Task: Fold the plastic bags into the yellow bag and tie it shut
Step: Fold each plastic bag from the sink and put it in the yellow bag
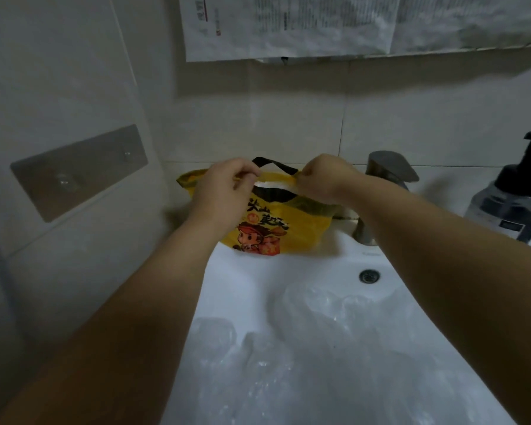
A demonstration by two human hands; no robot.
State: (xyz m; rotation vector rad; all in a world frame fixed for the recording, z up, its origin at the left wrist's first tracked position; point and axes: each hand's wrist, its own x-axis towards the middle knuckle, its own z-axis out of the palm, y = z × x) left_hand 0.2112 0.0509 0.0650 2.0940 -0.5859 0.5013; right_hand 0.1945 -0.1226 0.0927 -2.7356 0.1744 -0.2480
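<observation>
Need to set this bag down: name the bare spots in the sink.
Bare: the back slope of the white ceramic sink, between the yellow plastic bag and the crumpled clear plastic bags, left of the round overflow hole. Crowded: the front, under those bags; grey metal tap at right.

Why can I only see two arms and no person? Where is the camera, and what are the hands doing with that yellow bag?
The camera sits on the person's head and looks down, so you see their arms as they see them. There is only this one picture. The left hand and the right hand each pinch the top edge of the yellow bag, which stands at the back of the white sink. Something white shows in its mouth. Clear plastic bags lie crumpled in the basin. A tap and a soap pump bottle stand to the right.
</observation>
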